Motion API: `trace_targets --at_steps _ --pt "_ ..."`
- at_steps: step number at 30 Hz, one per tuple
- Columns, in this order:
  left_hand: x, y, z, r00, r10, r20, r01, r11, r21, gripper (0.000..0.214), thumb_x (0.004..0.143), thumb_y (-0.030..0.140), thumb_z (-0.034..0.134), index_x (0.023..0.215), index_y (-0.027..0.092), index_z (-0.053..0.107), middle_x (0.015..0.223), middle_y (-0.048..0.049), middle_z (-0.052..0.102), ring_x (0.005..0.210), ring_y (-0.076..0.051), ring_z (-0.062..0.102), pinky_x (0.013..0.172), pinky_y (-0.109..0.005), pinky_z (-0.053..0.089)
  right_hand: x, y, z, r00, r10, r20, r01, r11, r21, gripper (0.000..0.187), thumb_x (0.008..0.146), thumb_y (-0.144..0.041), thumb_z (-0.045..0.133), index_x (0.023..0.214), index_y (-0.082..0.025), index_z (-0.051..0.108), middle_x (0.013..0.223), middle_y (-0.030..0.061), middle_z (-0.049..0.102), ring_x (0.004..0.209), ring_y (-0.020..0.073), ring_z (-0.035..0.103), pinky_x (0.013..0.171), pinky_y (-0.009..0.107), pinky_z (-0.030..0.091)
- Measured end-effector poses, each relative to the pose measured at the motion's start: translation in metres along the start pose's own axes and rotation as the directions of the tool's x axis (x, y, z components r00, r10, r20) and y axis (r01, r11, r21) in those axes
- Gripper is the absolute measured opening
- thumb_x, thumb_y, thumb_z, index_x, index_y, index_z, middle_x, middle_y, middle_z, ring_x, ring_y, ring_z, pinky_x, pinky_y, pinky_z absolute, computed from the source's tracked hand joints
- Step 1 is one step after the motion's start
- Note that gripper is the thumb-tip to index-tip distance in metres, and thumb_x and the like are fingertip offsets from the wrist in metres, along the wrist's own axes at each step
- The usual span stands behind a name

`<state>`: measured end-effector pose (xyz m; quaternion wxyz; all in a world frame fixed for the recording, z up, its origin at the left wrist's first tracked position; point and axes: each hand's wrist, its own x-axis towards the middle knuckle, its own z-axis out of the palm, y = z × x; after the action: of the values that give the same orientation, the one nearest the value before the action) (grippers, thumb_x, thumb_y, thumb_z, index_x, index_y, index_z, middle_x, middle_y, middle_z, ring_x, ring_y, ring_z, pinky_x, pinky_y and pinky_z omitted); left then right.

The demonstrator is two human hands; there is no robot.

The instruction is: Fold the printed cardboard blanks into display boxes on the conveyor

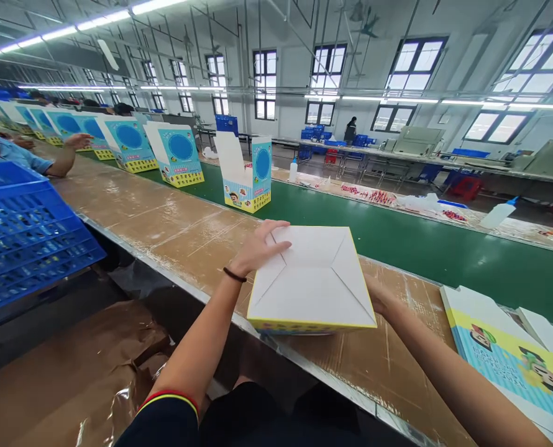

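Note:
A cardboard box (311, 285) stands in front of me on the brown-covered bench edge, its white folded bottom facing up. Its lower rim is yellow, and the printed sides are mostly out of sight. My left hand (263, 245) grips the box's far left corner, thumb on the white face and fingers along the edge. At the right side is my right hand (378, 298), its fingers hidden behind the box. To the right lies a stack of flat printed cartons (504, 347) in yellow and blue. Beyond my left hand, an open-topped printed box (253, 177) stands upright on the green conveyor belt (388, 230).
More printed boxes (176, 152) line the belt leftward. A co-worker's hand (77, 141) reaches toward them. A blue plastic crate (25, 230) is at the left. White bottles (293, 169) and small red pieces (367, 194) lie along the far ledge. Brown sheeting (81, 372) covers something lower left.

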<state>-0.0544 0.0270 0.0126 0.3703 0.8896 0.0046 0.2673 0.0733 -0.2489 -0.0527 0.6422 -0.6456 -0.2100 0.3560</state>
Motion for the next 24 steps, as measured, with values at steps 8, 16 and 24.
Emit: trace_targets --at_steps 8,16,24 --pt "-0.011 -0.015 0.010 0.913 -0.018 -0.407 -0.107 0.953 -0.282 0.056 0.090 0.053 0.059 0.138 0.025 0.053 0.133 -0.0106 0.064 0.126 -0.024 0.061 0.110 -0.042 0.050 -0.001 -0.033 -0.021 0.959 -0.203 -0.198 0.227 0.969 0.103 0.055 0.053 -0.062 0.092 0.082 -0.023 0.068 0.080 0.0050 0.074 0.073 0.0264 0.071 0.068 0.039 0.061" --pt "-0.036 -0.078 0.093 0.944 -0.312 -0.109 0.330 0.912 0.244 0.047 0.090 0.029 0.057 0.134 0.015 0.053 0.136 -0.0206 0.061 0.130 -0.032 0.057 0.113 -0.051 0.043 0.035 -0.110 -0.073 0.669 -0.708 -0.226 0.382 0.589 -0.712 0.045 0.076 -0.052 0.068 0.110 -0.023 0.057 0.108 0.0103 0.070 0.097 0.0328 0.067 0.085 0.048 0.056" --pt "-0.045 -0.079 0.110 0.948 -0.295 0.119 0.234 0.900 0.368 0.029 0.087 0.023 0.059 0.115 0.022 0.066 0.130 -0.0122 0.067 0.128 -0.029 0.058 0.114 -0.048 0.040 0.090 -0.088 -0.119 0.716 -0.693 -0.086 -0.161 -0.043 -0.986 0.037 0.089 -0.027 0.043 0.112 -0.014 0.068 0.110 0.0223 0.070 0.111 0.0413 0.058 0.094 0.057 0.044"
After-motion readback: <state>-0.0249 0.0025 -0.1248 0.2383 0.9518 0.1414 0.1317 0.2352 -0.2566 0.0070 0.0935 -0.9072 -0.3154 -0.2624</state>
